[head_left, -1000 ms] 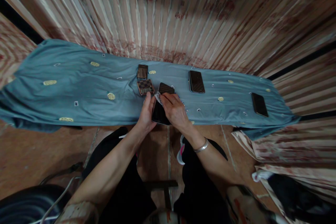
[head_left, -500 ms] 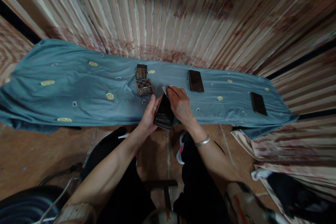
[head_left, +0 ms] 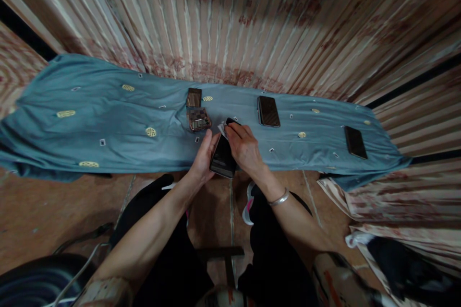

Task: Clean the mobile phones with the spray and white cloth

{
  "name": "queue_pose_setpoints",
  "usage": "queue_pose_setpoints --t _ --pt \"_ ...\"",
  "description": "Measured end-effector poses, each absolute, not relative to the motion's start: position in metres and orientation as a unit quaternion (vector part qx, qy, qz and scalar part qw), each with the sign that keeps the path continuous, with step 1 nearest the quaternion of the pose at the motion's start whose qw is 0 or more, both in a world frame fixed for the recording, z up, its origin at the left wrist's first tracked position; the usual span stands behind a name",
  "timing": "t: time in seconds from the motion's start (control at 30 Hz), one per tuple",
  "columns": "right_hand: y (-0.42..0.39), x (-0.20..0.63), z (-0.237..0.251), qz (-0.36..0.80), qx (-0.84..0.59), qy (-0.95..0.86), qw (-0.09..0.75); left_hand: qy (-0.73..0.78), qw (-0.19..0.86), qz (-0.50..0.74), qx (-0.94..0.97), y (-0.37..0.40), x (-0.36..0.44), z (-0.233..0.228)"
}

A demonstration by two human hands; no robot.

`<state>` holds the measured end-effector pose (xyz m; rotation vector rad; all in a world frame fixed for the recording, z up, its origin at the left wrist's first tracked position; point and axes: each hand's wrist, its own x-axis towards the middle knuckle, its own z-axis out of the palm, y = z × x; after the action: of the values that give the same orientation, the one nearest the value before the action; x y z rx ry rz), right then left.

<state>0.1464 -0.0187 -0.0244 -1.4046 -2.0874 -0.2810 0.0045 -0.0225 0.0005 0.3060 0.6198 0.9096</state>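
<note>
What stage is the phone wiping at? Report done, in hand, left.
Done: cannot tell; none of the four phones lying on the blue cloth shows whether it was wiped.
In hand: the left hand holds a dark phone while the right hand presses a small white wipe at its top edge.
Left: possibly the two phones nearby, another and the far one.

cloth point(head_left: 108, 120): blue, spread flat | folded phones point(head_left: 193, 98), point(head_left: 199, 119): just beside each other, centre | phone point(head_left: 268, 111): right of centre | black phone point(head_left: 356, 142): far right | curtain point(head_left: 252, 24): striped, behind
</note>
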Motion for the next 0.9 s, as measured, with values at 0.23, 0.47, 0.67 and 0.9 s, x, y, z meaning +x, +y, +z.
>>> queue_pose_setpoints --t 0.23,0.47,0.67,0.9 --pt "-0.017 0.149 -0.026 -0.103 -0.535 -0.783 0.300 0.286 0.844 0.428 0.153 -0.023 0.005 0.000" --pt "-0.004 0.166 -0.024 -0.098 -0.550 -0.773 0.300 0.278 0.847 0.421 0.169 -0.026 0.009 -0.001" --pt "-0.002 0.171 -0.025 -0.081 -0.558 -0.769 0.301 0.285 0.844 0.420 0.176 -0.024 0.006 -0.003" --pt "-0.004 0.174 -0.029 -0.073 -0.580 -0.757 0.290 0.298 0.831 0.443 0.155 -0.020 0.000 -0.002"
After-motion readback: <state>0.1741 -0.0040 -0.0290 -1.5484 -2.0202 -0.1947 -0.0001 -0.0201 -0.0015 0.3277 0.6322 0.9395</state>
